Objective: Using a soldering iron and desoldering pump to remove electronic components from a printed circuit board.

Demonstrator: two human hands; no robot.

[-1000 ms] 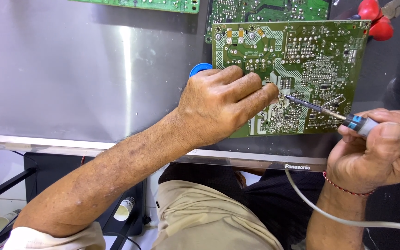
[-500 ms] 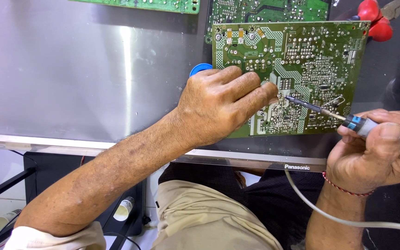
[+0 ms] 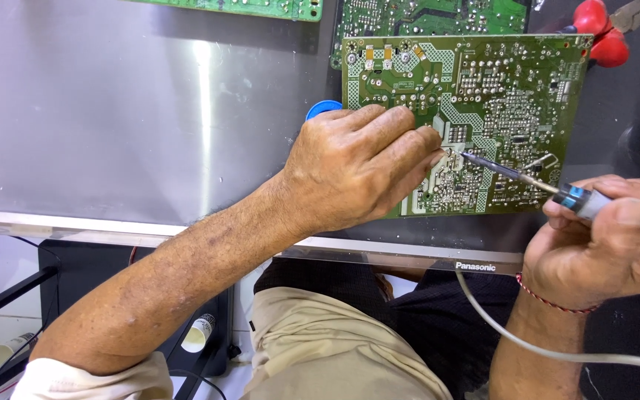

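Bare grey metal sheet point(image 3: 112, 111) lies open leftward; red-handled pliers point(image 3: 603, 30) and green circuit boards point(image 3: 498, 111) crowd the right.

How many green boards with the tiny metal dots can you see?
3. The big circuit board lies under the left hand and soldering iron. A second board peeks out above it. A third board sits top left, mostly cut off.

Bright, sharp view; a vertical glare streak crosses the metal panel point(image 3: 112, 111).

left hand point(image 3: 357, 170) – fingers curled, pressed down | right hand point(image 3: 601, 237) – fist closed, pen-style grip
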